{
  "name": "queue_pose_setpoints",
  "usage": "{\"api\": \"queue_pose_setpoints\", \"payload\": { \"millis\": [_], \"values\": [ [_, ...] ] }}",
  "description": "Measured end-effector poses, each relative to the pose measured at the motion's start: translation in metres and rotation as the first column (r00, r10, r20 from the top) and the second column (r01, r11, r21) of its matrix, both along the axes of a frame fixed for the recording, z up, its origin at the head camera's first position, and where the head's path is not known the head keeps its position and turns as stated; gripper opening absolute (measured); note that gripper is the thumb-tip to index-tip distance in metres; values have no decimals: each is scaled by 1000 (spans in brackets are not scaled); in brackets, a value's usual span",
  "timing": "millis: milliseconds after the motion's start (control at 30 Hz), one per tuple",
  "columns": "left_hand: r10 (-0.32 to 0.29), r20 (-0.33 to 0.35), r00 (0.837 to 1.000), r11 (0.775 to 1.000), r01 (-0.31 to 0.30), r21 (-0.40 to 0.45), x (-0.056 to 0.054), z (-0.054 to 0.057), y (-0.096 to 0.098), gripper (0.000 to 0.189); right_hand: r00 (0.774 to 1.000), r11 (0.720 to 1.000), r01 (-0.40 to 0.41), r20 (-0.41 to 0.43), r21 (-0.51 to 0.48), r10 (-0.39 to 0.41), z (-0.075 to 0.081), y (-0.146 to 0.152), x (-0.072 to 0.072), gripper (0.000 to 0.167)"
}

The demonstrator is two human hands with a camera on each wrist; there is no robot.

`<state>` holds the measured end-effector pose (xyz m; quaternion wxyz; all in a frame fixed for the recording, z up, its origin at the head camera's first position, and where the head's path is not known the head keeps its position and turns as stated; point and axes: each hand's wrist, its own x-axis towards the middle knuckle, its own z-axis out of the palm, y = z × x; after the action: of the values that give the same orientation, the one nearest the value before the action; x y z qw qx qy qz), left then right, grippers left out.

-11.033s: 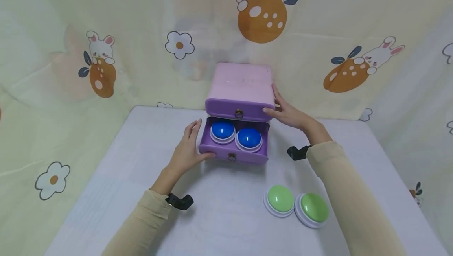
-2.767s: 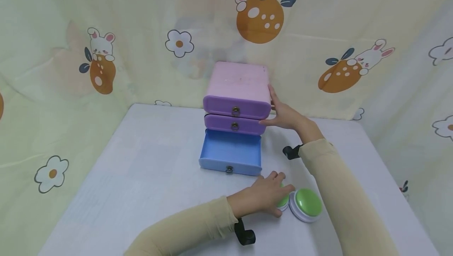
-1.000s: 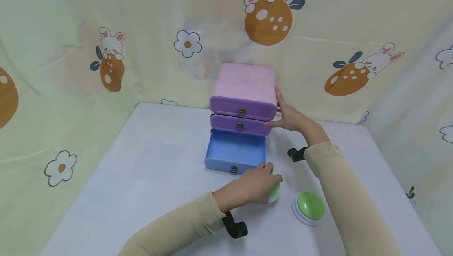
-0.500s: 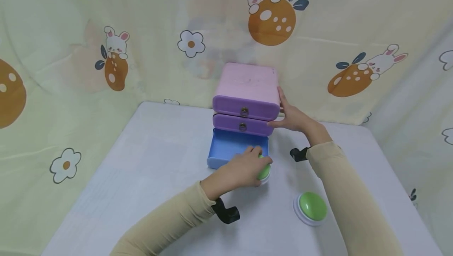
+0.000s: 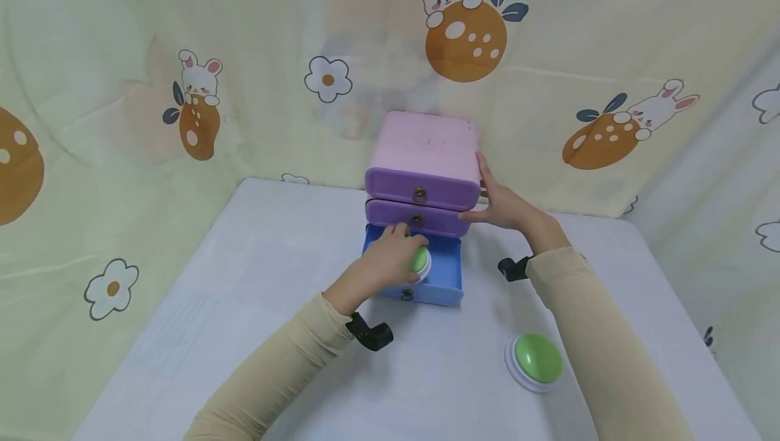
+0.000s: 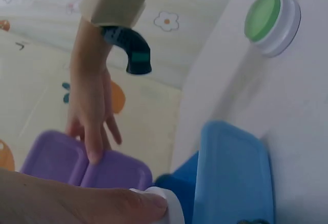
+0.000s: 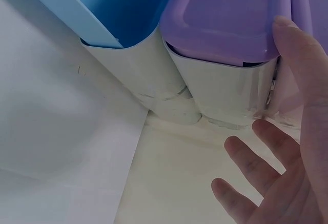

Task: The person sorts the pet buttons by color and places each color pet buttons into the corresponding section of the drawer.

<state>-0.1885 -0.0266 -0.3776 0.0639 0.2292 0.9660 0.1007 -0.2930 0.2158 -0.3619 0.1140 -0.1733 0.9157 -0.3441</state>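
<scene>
My left hand (image 5: 385,259) grips a green-domed buzzer button (image 5: 420,261) with a white base, over the pulled-out blue drawer (image 5: 449,270) at the bottom of a small drawer cabinet (image 5: 426,139). In the left wrist view, the thumb presses the button's white base (image 6: 175,207), near the drawer's blue front (image 6: 233,172). My right hand (image 5: 510,208) steadies the cabinet's right side. Its thumb touches the edge of the purple middle drawer front (image 5: 396,214), and in the right wrist view its other fingers (image 7: 246,162) are spread loosely beside the cabinet.
Another green buzzer button (image 5: 539,358) sits on the white table (image 5: 244,278), near the right forearm. Above the middle drawer, the purple top drawer front (image 5: 390,183) is closed. A curtain with printed rabbits (image 5: 268,116) hangs right behind the cabinet.
Earlier the middle drawer, holding two blue buttons, stood out; it is closed and the blue one is out. My left hand has picked up a green button and carried it left over the blue drawer.
</scene>
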Motion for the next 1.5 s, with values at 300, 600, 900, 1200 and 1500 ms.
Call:
{"api": "queue_pose_setpoints", "payload": {
  "millis": [300,600,900,1200,1500],
  "values": [
    [202,30,979,977,-204,60,-22,-26,-7,71,1000,1000,18,8,6,-18,-2,1,-1,126],
    [221,15,975,974,-222,53,-31,-50,-9,64,1000,1000,15,15,5,-15,-3,0,-4,125],
    [133,-78,988,991,-133,-3,-37,-60,-11,54,1000,1000,8,4,2,-8,-2,1,-2,125],
    [-1,-177,984,991,-23,-135,-51,-70,-13,43,1000,1000,24,8,9,-24,-4,3,-4,126],
    [-28,-293,956,987,-20,-159,-58,-80,-16,27,1000,1000,25,13,6,-25,-5,2,-6,125]
  ]
}}
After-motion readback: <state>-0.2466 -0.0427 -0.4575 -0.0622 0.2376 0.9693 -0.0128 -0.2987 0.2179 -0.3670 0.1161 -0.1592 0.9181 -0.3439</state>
